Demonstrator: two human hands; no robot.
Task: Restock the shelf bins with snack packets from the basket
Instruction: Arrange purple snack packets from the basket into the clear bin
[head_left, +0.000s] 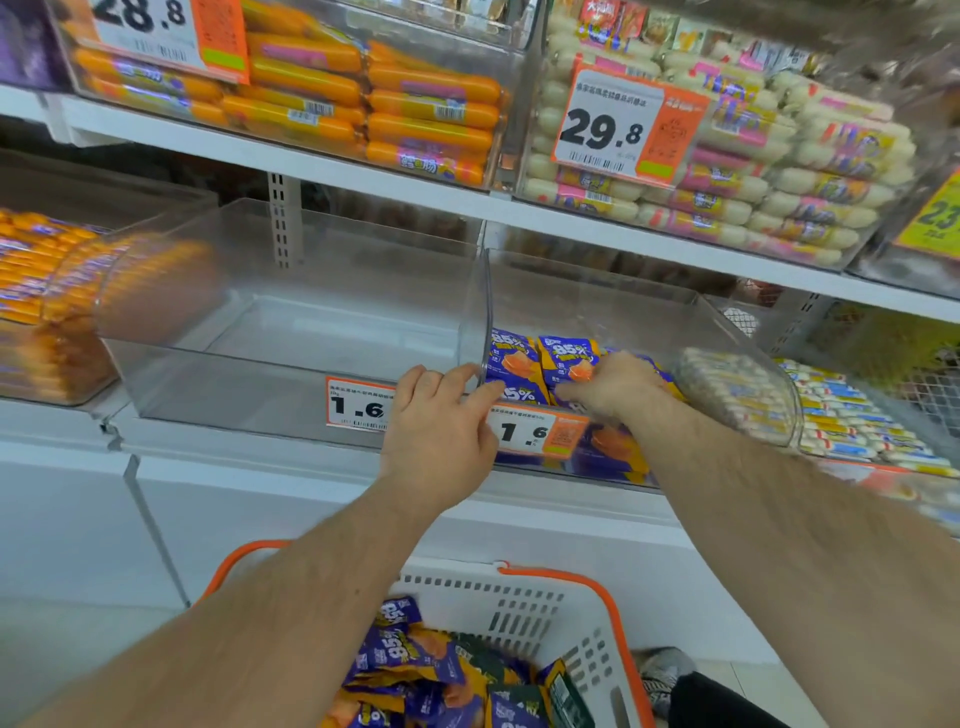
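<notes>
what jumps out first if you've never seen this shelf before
Two bare hands meet at centre: the left hand on the bin rim, the right hand among purple snack packets in the right clear bin. Beside it an empty bin gapes, and big orange price tags shout from the shelf above.
</notes>
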